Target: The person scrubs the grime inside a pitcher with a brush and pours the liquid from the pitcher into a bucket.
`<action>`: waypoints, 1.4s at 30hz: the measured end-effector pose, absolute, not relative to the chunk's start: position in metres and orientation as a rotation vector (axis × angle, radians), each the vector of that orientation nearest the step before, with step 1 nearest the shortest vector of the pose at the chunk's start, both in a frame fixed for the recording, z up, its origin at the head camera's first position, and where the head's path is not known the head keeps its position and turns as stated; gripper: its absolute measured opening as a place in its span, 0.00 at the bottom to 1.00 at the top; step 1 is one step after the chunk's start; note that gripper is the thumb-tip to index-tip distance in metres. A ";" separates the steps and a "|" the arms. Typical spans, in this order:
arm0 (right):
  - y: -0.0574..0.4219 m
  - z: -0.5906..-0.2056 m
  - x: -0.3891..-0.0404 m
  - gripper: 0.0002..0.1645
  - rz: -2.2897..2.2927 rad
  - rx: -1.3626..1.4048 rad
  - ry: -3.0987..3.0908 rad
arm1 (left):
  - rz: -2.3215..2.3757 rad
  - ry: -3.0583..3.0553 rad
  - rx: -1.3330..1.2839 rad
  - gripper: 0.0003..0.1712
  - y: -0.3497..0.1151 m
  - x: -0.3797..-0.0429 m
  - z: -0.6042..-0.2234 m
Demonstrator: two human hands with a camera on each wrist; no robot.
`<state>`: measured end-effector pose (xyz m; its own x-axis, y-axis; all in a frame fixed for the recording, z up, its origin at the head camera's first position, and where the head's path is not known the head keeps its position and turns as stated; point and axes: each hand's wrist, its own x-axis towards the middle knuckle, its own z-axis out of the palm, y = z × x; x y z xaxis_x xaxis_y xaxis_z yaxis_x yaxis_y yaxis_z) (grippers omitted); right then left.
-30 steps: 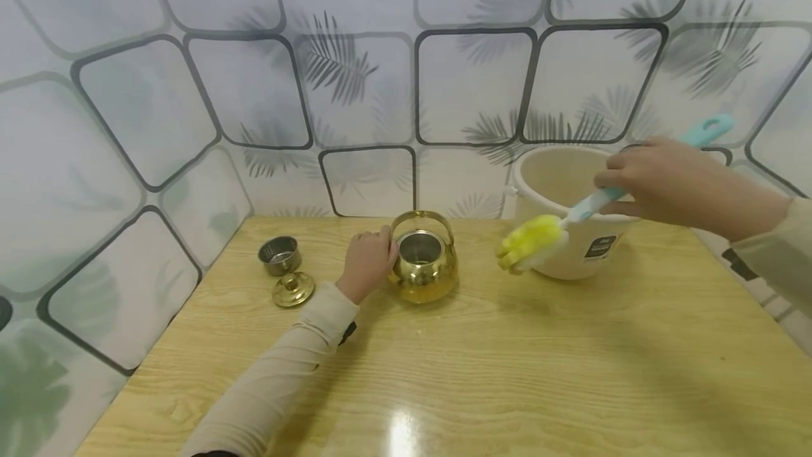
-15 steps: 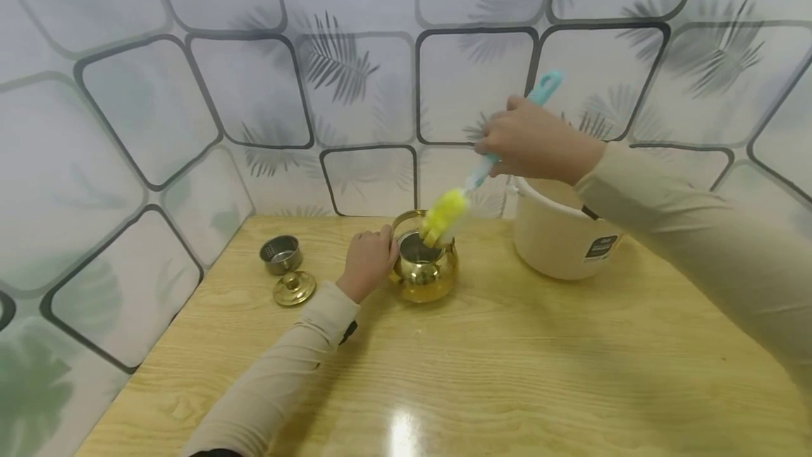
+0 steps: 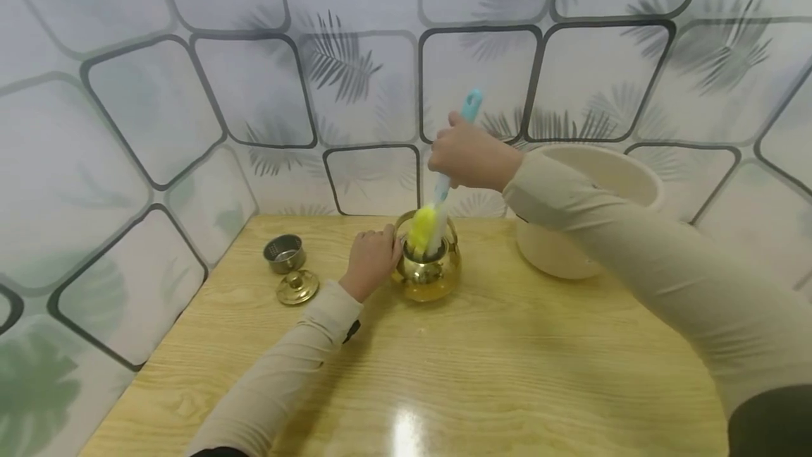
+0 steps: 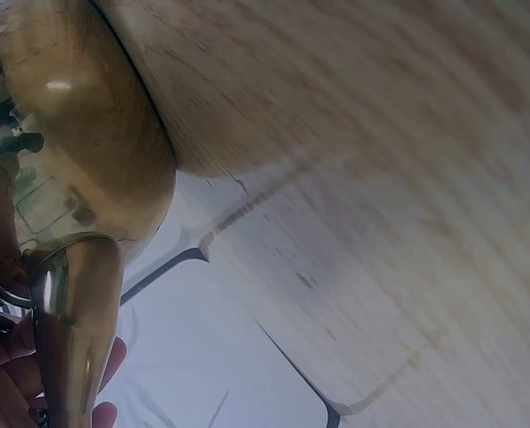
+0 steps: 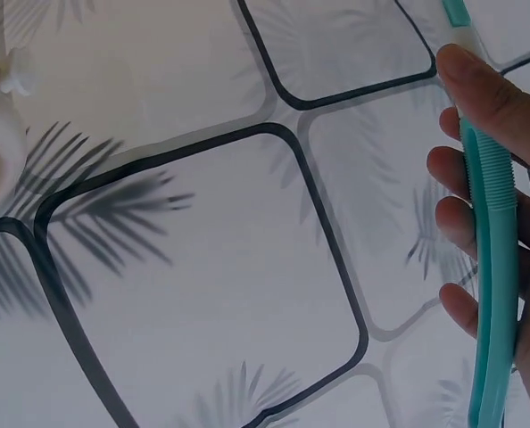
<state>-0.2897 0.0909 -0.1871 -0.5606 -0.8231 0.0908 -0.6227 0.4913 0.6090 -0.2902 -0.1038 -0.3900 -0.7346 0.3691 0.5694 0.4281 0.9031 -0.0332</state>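
Note:
A shiny gold teapot point(image 3: 431, 284) stands on the table with its top uncovered and its hoop handle up. My left hand point(image 3: 372, 259) holds it at the left side; the left wrist view shows fingers point(image 4: 20, 374) curled around the spout point(image 4: 69, 308). In my right hand point(image 3: 472, 155) is a cleaning brush with a turquoise handle point(image 5: 492, 241), gripped between thumb and fingers. Its yellow sponge head point(image 3: 421, 230) points down into the teapot's mouth, and the lower end is hidden inside. The brush leans slightly, its handle end up and to the right.
Left of the teapot lie a perforated metal strainer cup point(image 3: 284, 254) and a gold lid point(image 3: 297, 287). A cream bucket point(image 3: 552, 249) stands at the right, partly behind my right sleeve. A patterned wall point(image 3: 374, 182) borders the wooden table point(image 3: 482, 365) at the back.
My right hand has carried the brush leftward from in front of the bucket to above the teapot, and lowered its head into the opening. My left hand stays on the teapot.

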 end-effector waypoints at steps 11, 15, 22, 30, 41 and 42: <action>0.072 -0.225 -0.291 0.04 -0.863 1.270 -2.229 | -0.120 -2.424 -0.578 0.11 -0.103 -0.291 -0.390; 0.068 -0.238 -0.289 0.04 -0.946 1.252 -2.181 | -0.102 -2.424 -0.571 0.11 -0.103 -0.290 -0.391; 0.067 -0.253 -0.290 0.03 -1.014 1.253 -2.076 | -0.098 -2.433 -0.565 0.12 -0.103 -0.290 -0.392; 0.068 -0.263 -0.294 0.05 -0.943 1.314 -1.896 | -0.089 -2.421 -0.580 0.12 -0.103 -0.292 -0.391; 0.068 -0.270 -0.296 0.05 -1.021 1.243 -1.806 | -0.083 -2.423 -0.574 0.12 -0.102 -0.290 -0.391; 0.068 -0.271 -0.295 0.05 -1.034 1.238 -1.793 | -0.083 -2.423 -0.569 0.12 -0.102 -0.290 -0.391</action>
